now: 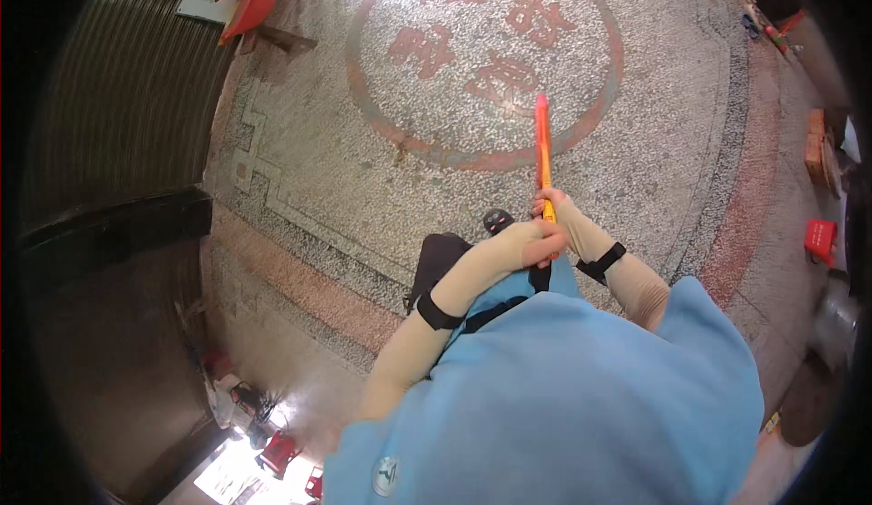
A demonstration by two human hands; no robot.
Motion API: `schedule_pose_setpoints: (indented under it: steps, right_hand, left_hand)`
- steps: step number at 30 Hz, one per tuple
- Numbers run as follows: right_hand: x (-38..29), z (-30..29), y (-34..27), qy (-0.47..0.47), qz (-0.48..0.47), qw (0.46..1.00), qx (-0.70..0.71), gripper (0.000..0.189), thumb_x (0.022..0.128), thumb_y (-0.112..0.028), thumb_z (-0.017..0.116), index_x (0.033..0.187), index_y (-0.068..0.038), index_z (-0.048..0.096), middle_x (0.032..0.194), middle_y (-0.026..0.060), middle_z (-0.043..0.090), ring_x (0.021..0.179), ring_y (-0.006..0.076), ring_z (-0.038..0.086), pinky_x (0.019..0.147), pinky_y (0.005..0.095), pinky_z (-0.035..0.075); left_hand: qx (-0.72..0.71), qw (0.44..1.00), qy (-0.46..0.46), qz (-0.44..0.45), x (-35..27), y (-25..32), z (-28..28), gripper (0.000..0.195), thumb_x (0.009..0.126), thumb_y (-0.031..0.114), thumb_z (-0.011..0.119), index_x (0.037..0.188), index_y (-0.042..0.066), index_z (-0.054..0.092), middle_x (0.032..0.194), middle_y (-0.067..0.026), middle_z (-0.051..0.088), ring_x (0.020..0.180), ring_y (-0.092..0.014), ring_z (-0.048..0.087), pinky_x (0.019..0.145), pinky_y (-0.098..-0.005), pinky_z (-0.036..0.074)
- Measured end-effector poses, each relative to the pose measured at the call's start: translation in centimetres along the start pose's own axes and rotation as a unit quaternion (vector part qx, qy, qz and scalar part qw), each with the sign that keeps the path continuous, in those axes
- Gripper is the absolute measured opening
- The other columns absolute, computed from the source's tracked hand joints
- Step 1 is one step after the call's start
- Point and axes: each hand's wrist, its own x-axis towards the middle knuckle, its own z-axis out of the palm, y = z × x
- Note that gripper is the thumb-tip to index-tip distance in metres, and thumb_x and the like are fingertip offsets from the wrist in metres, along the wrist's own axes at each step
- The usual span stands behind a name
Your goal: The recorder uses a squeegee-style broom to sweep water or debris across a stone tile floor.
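Note:
A long, narrow stick (543,144), orange-red with a yellow lower part and a pinkish tip, points away from me over the pebbled floor. My right hand (553,200) grips its yellow part, fingers wrapped around it. Closer to my body, my left hand (543,241) is closed around the near end, whose very end is partly hidden by the fingers. Both forearms wear beige sleeves with black straps. The far tip appears above the floor, but its height cannot be judged. A black shoe (498,220) shows just left of my hands.
The terrazzo-like floor (306,151) carries a red ring with red characters. A dark corrugated shutter or wall (129,103) borders the left. A red plastic object (253,8) sits by wooden furniture at upper left. At right are a wooden stool (816,144) and a red container (821,241).

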Motion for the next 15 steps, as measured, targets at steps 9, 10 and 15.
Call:
schedule_pose_setpoints:
  steps: [9, 10, 15]
  right_hand:
    - [2.7, -7.7, -0.6, 0.084, -0.107, 0.991, 0.004, 0.013, 0.069, -0.018, 0.052, 0.067, -0.006, 0.046, 0.064, 0.0092, 0.049, 0.057, 0.0236, 0.049, 0.05, 0.0326, 0.042]
    - [4.6, -11.4, -0.7, 0.053, -0.138, 0.989, -0.002, 0.016, 0.075, -0.021, 0.049, 0.075, -0.005, 0.051, 0.071, 0.009, 0.053, 0.063, 0.0214, 0.053, 0.056, 0.0303, 0.044]
    - [-1.2, -5.3, -4.5, 0.009, -0.175, 0.979, -0.109, 0.022, 0.082, -0.021, 0.048, 0.095, -0.005, 0.054, 0.09, 0.0072, 0.056, 0.082, 0.0173, 0.052, 0.067, 0.0232, 0.042]
  left_hand:
    - [0.114, 0.99, -0.088, 0.003, 8.0, -4.6, -3.0, 0.027, 0.08, 0.028, 0.043, 0.071, 0.006, 0.056, 0.056, -0.0034, 0.051, 0.052, -0.013, 0.048, 0.049, -0.0265, 0.037]
    - [0.14, 0.985, -0.1, -0.021, 9.3, -3.8, -3.0, 0.027, 0.079, 0.029, 0.044, 0.073, 0.006, 0.057, 0.057, -0.004, 0.052, 0.052, -0.013, 0.048, 0.05, -0.027, 0.038]
    - [0.144, 0.981, -0.118, -0.061, 13.3, -0.8, -7.0, 0.026, 0.077, 0.03, 0.047, 0.074, 0.006, 0.059, 0.059, -0.0039, 0.054, 0.051, -0.014, 0.048, 0.049, -0.028, 0.038]
